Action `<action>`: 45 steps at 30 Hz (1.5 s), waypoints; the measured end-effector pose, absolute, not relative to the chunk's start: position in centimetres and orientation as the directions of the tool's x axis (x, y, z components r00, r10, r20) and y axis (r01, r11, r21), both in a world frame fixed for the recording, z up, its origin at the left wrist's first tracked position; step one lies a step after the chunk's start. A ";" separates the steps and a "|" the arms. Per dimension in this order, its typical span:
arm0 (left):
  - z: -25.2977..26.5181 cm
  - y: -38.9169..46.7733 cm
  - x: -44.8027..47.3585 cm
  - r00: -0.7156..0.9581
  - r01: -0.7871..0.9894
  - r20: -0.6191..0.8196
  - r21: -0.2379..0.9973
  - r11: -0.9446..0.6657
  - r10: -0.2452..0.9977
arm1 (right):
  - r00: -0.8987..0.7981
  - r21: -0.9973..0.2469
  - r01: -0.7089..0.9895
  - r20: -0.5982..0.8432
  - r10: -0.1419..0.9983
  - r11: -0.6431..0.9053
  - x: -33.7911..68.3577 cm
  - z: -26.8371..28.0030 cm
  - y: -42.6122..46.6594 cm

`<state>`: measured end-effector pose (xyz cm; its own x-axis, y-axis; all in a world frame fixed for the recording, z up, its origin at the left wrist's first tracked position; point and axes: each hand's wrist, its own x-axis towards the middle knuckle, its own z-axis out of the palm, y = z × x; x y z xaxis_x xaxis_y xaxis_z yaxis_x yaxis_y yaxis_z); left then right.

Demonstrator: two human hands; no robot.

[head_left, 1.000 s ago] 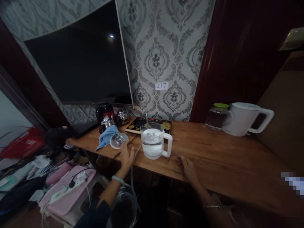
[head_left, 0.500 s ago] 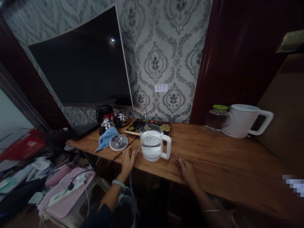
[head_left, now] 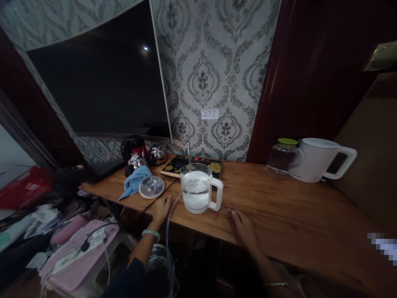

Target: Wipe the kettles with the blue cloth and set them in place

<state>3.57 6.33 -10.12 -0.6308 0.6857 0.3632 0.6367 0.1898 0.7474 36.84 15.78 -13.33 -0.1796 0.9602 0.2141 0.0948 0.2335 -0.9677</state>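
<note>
A clear glass pitcher with a white handle (head_left: 198, 192) stands on the wooden table and holds water. A thin stream falls into it from a slim metal spout (head_left: 189, 151). To its left, my left hand (head_left: 160, 210) is at the table's front edge, near the round clear lid (head_left: 151, 187); its fingers look loosely apart and nothing shows in them. A clear thin tube (head_left: 168, 231) hangs over the edge between that hand and the pitcher. My right hand (head_left: 243, 225) rests open at the edge, right of the handle, holding nothing.
A black induction cooker with gold flowers (head_left: 214, 165) sits behind the pitcher. Left of it are a blue cloth (head_left: 135, 182) and small metal kettles (head_left: 156, 154). A green-lidded glass jug (head_left: 282, 157) and a white kettle (head_left: 314, 161) stand at the right. Below hangs a dim bucket-like container (head_left: 159, 265).
My left hand has drawn back left, away from the tube and pitcher. The right hand has stayed almost in place. The water is still flowing, and the view has shifted slightly.
</note>
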 end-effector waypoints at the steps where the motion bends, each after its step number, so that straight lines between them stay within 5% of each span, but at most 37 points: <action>1: -10.2 6.4 3.6 -0.625 0.659 0.366 0.721 0.215 0.690 | -0.171 -0.975 0.076 0.194 0.966 0.209 36.7 -13.4 15.9; 5: -10.5 6.4 3.7 -0.628 0.697 0.368 0.658 0.286 0.685 | -0.146 -0.992 -0.050 0.126 0.981 0.120 35.5 -12.9 16.3; 10: -10.2 6.2 4.3 -0.656 0.671 0.387 0.693 0.265 0.648 | -0.307 -0.966 -0.199 0.221 0.926 0.165 32.1 -12.6 16.7; 32: -9.8 6.0 5.0 -0.644 0.734 0.371 0.547 0.404 0.669 | -0.372 -0.971 -0.203 0.199 0.907 0.129 29.0 -12.8 18.1; 45: -10.7 6.2 4.3 -0.641 0.733 0.384 0.564 0.381 0.664 | -0.411 -0.967 -0.220 0.213 0.887 0.130 29.0 -13.2 18.8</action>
